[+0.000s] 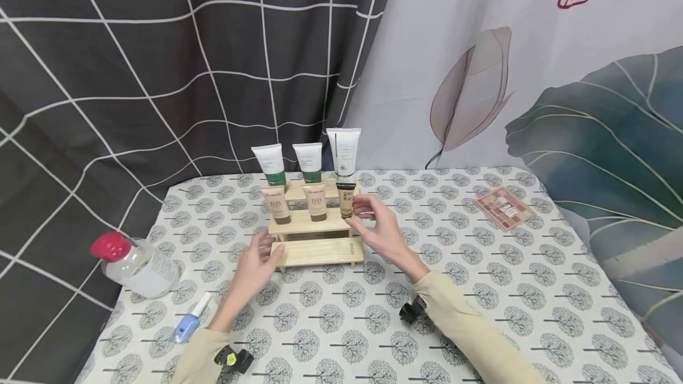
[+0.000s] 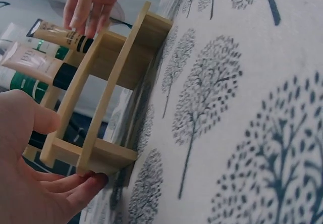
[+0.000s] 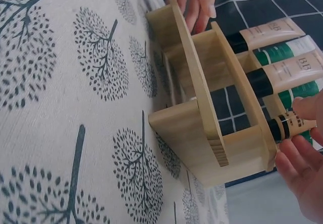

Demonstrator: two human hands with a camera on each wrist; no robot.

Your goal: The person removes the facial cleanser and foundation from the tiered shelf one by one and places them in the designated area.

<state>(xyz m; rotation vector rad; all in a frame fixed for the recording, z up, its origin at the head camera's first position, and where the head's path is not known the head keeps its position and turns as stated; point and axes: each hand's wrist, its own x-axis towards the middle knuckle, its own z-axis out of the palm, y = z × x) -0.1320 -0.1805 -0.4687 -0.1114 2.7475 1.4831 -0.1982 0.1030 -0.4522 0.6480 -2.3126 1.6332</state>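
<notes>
A three-step wooden display stand (image 1: pixel 320 252) stands on the table. My left hand (image 1: pixel 257 262) holds its left end, the thumb by the step edge and the fingers along the side in the left wrist view. My right hand (image 1: pixel 381 229) pinches a small gold cosmetic tube (image 1: pixel 346 201) with a black cap at the right end of the middle step; thumb and fingers (image 3: pixel 298 158) lie on either side of it. Two beige BB cream tubes (image 1: pixel 316 201) stand beside it, caps down. Behind, on the top step, are two white-and-green tubes (image 1: pixel 308 162) and a taller white tube (image 1: pixel 344 153).
A clear bottle (image 1: pixel 141 268) with a red cap stands at the left. Nearer lies a blue nail polish bottle (image 1: pixel 188 326) with a white cap. An eyeshadow palette (image 1: pixel 504 208) lies at the right. Curtains (image 1: pixel 160 64) hang behind the tree-patterned tablecloth (image 1: pixel 347 330).
</notes>
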